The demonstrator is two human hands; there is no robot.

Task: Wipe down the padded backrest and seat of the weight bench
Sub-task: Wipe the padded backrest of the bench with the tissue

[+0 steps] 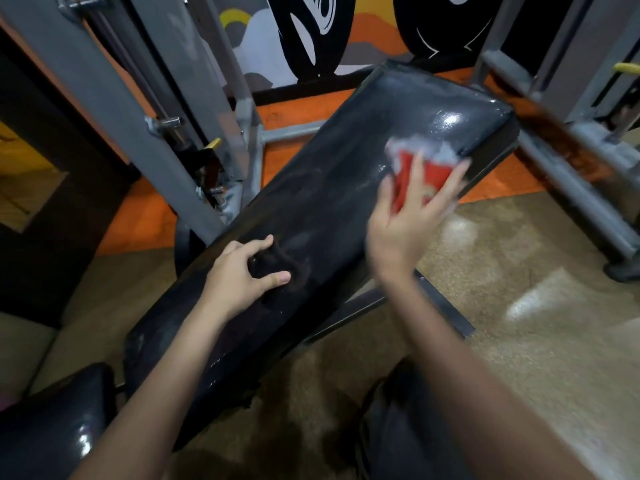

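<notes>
- Honestly, no readable writing can be made out anywhere; only big black-and-white shapes are painted on the orange and grey wall mural [311, 32].
- The long glossy black padded backrest [332, 202] is laid diagonally, its long axis running from lower left to upper right, wet-looking at the far end.
- The left hand [242, 275] is planted on the pad mid-length, fingers curled, nothing gripped.
- The right hand [405, 223] is blurred, fingers spread and pressed onto a red and white cloth [419, 171] near the far end.
</notes>
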